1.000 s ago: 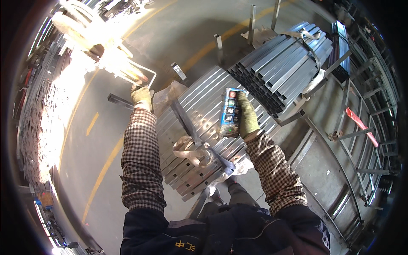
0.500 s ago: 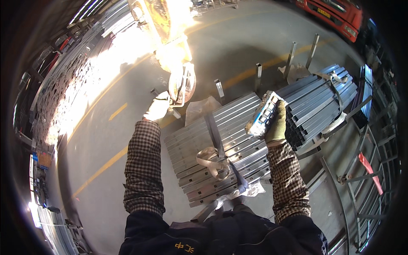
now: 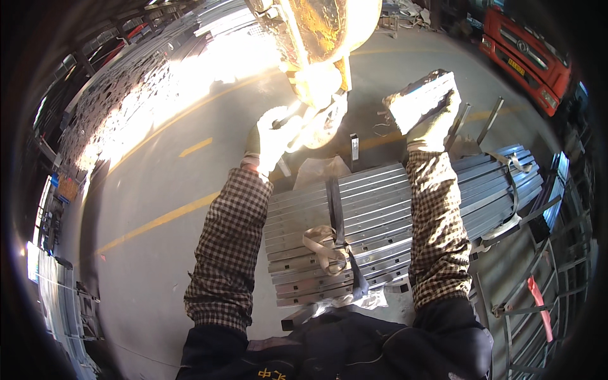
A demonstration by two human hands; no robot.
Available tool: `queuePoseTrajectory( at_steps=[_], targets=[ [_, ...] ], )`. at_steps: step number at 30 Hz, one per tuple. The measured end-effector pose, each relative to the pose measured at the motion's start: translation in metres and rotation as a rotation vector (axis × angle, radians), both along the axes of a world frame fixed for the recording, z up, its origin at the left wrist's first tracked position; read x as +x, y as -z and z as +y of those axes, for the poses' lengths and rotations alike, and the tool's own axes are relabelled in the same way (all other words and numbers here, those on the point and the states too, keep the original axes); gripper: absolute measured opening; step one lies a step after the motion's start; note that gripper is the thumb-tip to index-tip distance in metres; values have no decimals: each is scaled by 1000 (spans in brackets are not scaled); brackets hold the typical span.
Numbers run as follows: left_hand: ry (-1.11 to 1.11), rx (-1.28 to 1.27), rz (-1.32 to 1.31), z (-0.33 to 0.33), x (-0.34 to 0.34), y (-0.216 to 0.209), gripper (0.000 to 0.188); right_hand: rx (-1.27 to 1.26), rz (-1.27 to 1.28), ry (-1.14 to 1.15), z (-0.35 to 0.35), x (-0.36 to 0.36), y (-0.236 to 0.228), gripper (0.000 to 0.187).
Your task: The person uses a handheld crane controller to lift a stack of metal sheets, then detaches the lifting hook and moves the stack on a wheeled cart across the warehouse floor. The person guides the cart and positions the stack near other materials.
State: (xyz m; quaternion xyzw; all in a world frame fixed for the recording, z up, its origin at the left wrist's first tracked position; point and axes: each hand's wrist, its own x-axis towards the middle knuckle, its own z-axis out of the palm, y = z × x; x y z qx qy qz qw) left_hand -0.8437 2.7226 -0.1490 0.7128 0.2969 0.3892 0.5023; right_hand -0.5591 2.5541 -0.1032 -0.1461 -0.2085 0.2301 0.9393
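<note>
My left hand (image 3: 271,138), in a pale glove, is closed on the crane hook (image 3: 328,126), with strong glare washing out part of the grip. The hook hangs under a large yellow hook block (image 3: 320,31). Out in front on the right, my gloved right hand (image 3: 434,130) grips a box-shaped remote control (image 3: 419,100) whose top is bleached by sunlight. Below both hands lies a bundle of metal square tubes (image 3: 373,190). A dark strap (image 3: 335,209) runs across it, and a beige sling (image 3: 326,250) lies looped on top.
Upright metal posts (image 3: 354,147) stand along the bundle's far side. More strapped tubes (image 3: 494,183) lie at the right, beside a metal rack (image 3: 538,310) with a red strip. A red truck (image 3: 522,57) is parked at far right. Yellow lines (image 3: 158,223) mark the floor.
My left hand and the hook have moved to the right and slightly farther away. My right hand has lifted the remote control forward, away from the tubes. The whole view has shifted somewhat.
</note>
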Motion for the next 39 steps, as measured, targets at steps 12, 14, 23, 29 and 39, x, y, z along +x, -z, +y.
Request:
queuePoseTrajectory(
  at_steps=[12,14,23,29,39],
  targets=[
    [677,-163,-606,-85,-17,-21,45,208,-106,-124,3,-26,-75,39],
    [449,260,-335,-97,-17,-37,43,194,-87,-123,5,-34,-83,37],
    [343,334,-124,-91,-25,-75,42,338,-92,-167,9,-41,-106,40],
    [387,309,-167,-87,-24,-88,42,481,-31,-193,2,-36,-119,39],
    [-6,1514,345,-63,-34,-120,45,549,-137,-167,-32,-40,-145,46]
  ],
)
